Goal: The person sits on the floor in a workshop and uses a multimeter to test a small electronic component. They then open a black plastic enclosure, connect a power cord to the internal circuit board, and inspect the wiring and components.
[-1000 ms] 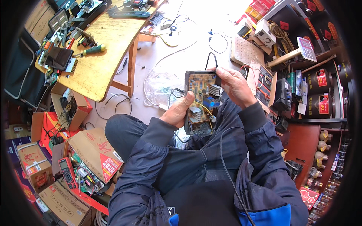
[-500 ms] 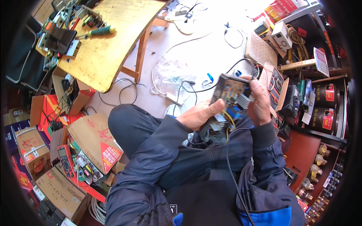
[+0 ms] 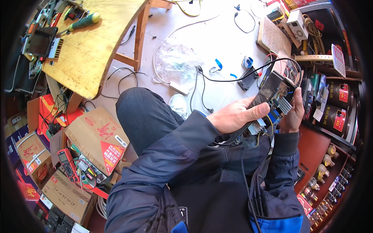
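Note:
An opened dark-cased electronic unit with a circuit board (image 3: pixel 279 94) and silvery heatsinks sits tilted between my hands above my right thigh. My left hand (image 3: pixel 237 115) grips its near left side, with the thumb pressed along the edge. On the other side, my right hand (image 3: pixel 294 114) wraps round the case; some of its fingers are hidden behind the unit. A yellow wire loops out of the lower end. From the upper end a black power cord (image 3: pixel 229 80) arches left toward the floor.
At upper left a yellow wooden table (image 3: pixel 112 31) bears a green-handled screwdriver (image 3: pixel 84 22) and circuit parts. Cardboard boxes (image 3: pixel 99 136) and a red multimeter (image 3: pixel 68 165) lie to the left. A plastic bag (image 3: pixel 176 62) and cables are on the floor; crowded shelves (image 3: pixel 336 101) stand at right.
Both hands have moved right with the unit, which is now turned more steeply on edge. Its black cord now arches across the floor in a wider curve. Both hands still hold it.

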Available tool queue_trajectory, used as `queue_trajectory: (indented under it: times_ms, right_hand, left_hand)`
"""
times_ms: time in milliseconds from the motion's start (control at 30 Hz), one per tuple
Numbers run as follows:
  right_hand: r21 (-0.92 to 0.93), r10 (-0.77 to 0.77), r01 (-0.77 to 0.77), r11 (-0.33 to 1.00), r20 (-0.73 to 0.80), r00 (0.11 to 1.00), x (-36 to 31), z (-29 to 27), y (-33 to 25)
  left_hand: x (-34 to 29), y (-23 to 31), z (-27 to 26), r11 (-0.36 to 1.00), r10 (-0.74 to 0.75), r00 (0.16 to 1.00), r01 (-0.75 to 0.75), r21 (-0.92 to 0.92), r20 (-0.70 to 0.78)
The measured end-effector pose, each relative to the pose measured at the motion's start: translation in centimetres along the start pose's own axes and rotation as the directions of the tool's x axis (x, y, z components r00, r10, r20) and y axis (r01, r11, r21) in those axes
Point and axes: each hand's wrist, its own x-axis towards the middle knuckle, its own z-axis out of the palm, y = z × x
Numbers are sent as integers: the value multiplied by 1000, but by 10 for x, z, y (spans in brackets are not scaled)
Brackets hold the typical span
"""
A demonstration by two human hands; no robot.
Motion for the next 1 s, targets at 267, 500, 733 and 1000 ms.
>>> queue_trajectory:
  times_ms: [267,500,733,1000]
  right_hand:
    - [151,-8,17,988,-56,998,16,12,-3]
    - [6,-20,19,1000,353,936,66,13,-13]
    - [-146,-103,115,983,86,991,38,-32,-43]
    - [-225,-167,132,965,-146,975,-11,-99,-72]
  left_hand:
    - [20,-7,2,997,-40,996,34,-73,-81]
    - [35,28,-30,959,283,921,-275,66,-267]
    - [26,73,-30,892,420,897,-436,-120,-141]
    - [15,96,-60,900,429,868,-435,34,-251]
